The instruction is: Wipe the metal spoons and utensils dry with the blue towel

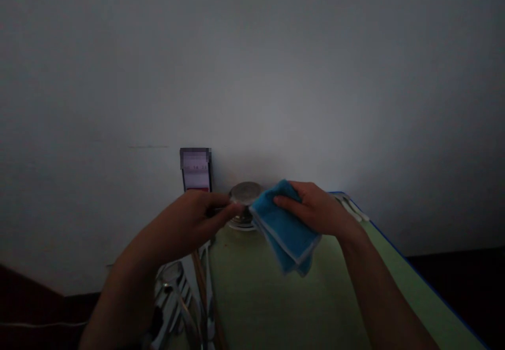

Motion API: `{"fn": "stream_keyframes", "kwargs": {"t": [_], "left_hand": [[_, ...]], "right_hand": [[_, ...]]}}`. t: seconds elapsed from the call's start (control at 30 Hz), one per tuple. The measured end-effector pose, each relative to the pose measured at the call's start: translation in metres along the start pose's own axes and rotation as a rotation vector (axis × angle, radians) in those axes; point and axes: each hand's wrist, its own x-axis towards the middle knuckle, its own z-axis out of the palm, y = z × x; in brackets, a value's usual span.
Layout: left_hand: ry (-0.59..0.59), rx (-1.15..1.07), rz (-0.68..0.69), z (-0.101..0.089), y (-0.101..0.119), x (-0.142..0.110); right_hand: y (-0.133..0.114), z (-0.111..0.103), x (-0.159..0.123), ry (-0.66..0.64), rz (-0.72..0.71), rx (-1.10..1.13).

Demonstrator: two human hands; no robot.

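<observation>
My right hand [315, 208] grips a folded blue cloth [290, 229] with pale edging, thumb on top, and its lower corners hang over the table. My left hand [201, 218] is at the left, its thumb and forefinger brought close together in a pinch. What those fingertips hold, if anything, is too dim and blurred to make out. Just behind them is a round metal dish-like thing [246, 192] on a low stack with a pale rim, partly hidden by the cloth and my left fingers.
Several spoons and forks [177, 292] and wooden chopsticks [200, 273] lie along the left of the green tabletop [260, 302]. A phone [196, 173] leans against the grey wall [252, 76]. Pale-handled utensils [353, 208] lie by the blue-edged right side.
</observation>
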Motion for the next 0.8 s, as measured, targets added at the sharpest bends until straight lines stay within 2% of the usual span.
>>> {"fn": "stream_keyframes", "kwargs": {"t": [0.13, 0.23, 0.53, 0.6, 0.73, 0.8], "left_hand": [[-0.041, 0.054, -0.021, -0.007, -0.002, -0.005], [-0.049, 0.075, -0.025, -0.009, 0.001, -0.008], [0.039, 0.106, 0.004, -0.001, 0.012, -0.006], [0.035, 0.082, 0.018, -0.001, 0.008, -0.006], [0.020, 0.041, 0.021, -0.001, 0.002, -0.008], [0.019, 0.030, 0.013, -0.001, 0.002, -0.009]], "right_hand": [[0.000, -0.003, 0.000, -0.171, -0.043, 0.039], [-0.002, -0.005, 0.000, -0.250, -0.058, 0.085], [-0.006, 0.000, -0.001, -0.078, 0.074, 0.001], [-0.006, -0.001, -0.002, -0.096, 0.083, 0.037], [-0.003, -0.004, -0.003, -0.227, 0.080, 0.132], [0.000, -0.005, -0.003, -0.241, 0.050, 0.117]]}}
